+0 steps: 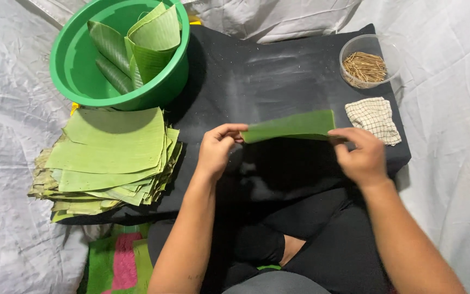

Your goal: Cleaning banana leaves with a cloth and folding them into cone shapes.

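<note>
With your left hand (215,149) and right hand (361,155) pinching the folded leaf strip (292,126) by its ends (fingers closed), keep it taut and level.

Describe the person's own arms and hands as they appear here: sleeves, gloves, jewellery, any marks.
Both forearms are bare, with no sleeves in view. The left hand and the right hand wear no gloves, and no rings, watch or bracelets show. A small faint dark mark sits on the left forearm near the elbow; what it is cannot be told.
</note>
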